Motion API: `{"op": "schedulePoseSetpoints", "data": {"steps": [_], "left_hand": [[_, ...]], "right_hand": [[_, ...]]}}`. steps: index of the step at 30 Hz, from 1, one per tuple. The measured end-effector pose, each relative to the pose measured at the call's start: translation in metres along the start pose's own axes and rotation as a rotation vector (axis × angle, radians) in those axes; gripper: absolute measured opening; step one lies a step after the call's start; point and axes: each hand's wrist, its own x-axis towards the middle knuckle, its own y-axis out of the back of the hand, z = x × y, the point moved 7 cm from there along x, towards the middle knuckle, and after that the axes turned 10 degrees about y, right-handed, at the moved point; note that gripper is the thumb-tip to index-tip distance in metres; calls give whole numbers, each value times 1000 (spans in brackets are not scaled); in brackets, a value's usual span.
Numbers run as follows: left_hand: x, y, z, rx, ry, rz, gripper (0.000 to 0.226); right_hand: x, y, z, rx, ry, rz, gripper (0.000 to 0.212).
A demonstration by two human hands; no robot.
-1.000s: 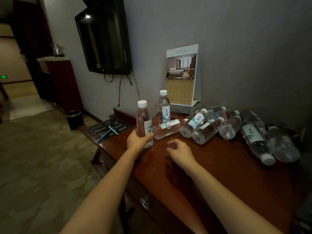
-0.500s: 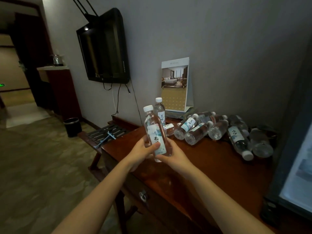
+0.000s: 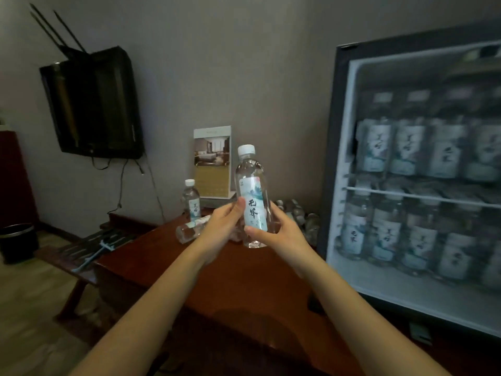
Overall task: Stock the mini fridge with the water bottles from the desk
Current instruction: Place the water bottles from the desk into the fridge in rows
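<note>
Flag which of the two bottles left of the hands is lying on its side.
The nearer water bottle, flat on the desk beside the left hand; the farther bottle stands upright, cap up.

both arms stretch forward; left hand (image 3: pixel 224 226) and right hand (image 3: pixel 280 235) curl fingers round one upright bottle (image 3: pixel 253 185).

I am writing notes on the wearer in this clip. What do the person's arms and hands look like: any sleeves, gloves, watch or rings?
The left forearm and right forearm are bare as far as the frame edge; no sleeve shows. The left hand and right hand wear no gloves. No watch, bracelet or ring is visible on the wrists or fingers.
</note>
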Motion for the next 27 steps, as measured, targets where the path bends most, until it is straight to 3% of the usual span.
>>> {"op": "schedulePoseSetpoints", "data": {"steps": [10, 20, 24, 27], "left_hand": [[-24, -163, 91, -143, -243, -291, 38], [-78, -320, 181, -350, -424, -534, 47], [-111, -360, 213, -400, -487, -664, 73], [-139, -386, 238, -431, -556, -753, 70]], "right_hand": [[-84, 134, -119, -240, 53, 208, 47], [-179, 236, -249, -560, 108, 458, 50], [-211, 253, -296, -679, 130, 509, 51], [-238, 266, -331, -773, 144, 567, 54]]}}
